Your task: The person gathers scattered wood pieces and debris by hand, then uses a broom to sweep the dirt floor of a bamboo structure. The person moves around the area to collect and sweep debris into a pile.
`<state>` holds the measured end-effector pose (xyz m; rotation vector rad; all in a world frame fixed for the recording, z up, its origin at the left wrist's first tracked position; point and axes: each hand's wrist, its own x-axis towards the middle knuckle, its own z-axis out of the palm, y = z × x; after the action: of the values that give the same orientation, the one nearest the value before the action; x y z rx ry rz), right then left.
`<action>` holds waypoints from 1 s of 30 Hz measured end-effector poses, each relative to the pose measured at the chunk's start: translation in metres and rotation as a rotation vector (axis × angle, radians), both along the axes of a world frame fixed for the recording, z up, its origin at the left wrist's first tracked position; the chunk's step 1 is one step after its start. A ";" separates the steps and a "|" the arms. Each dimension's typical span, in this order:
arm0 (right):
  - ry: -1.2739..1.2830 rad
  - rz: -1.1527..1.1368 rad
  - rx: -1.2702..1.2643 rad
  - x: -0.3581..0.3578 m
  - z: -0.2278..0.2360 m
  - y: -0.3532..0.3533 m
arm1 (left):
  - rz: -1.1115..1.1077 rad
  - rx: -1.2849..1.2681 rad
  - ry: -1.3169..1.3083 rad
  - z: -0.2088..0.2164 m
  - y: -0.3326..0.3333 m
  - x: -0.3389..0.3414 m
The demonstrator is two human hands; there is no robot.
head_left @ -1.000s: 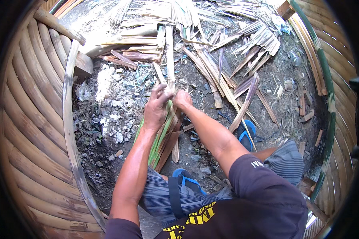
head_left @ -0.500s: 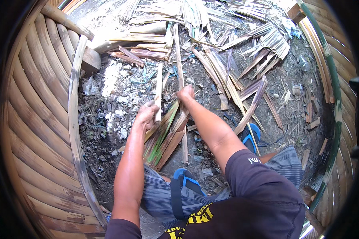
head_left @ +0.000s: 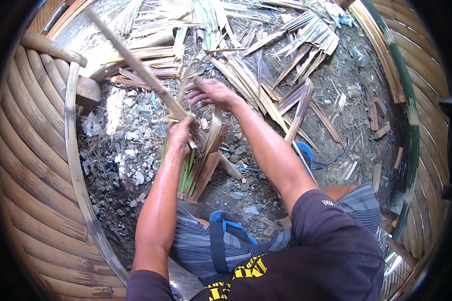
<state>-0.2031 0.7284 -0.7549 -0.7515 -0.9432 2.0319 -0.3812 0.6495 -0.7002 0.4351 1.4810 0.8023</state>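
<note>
My left hand is closed around a long wooden stick and the palm leaf strips folded over it. The stick slants from the upper left down to the lower right, its lower end near the ground. Below the left hand hang the palm leaf strips, some green, some brown, bent across the stick. My right hand is just beyond the stick, its fingers apart, beside a narrow leaf end that stands up there. Part of the fold is hidden behind the left hand's fingers.
Dry palm leaves lie scattered ahead and to the right. Curved bamboo slats rise at the left, with a green bamboo pole at the right. Whitish rubble covers ground at left. Blue sandals are on my feet.
The stick has swung from nearly upright to a slant. My left hand now grips it with the leaf, and my right hand has let go and moved left. The camera has shifted slightly.
</note>
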 end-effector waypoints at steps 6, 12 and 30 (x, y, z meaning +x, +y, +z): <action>-1.476 -0.359 -0.028 0.092 -0.054 -0.018 | 0.112 0.474 -0.183 0.048 0.013 -0.004; -1.477 -0.945 0.211 0.131 -0.076 -0.046 | 0.151 0.354 -0.148 0.050 0.027 -0.011; -1.144 -0.121 0.017 0.191 0.119 0.033 | 0.212 1.044 0.057 0.087 0.059 -0.012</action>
<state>-0.0122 0.7617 -0.6357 -1.9797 -1.4369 1.3761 -0.3928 0.7086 -0.6133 1.0823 1.0631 1.7327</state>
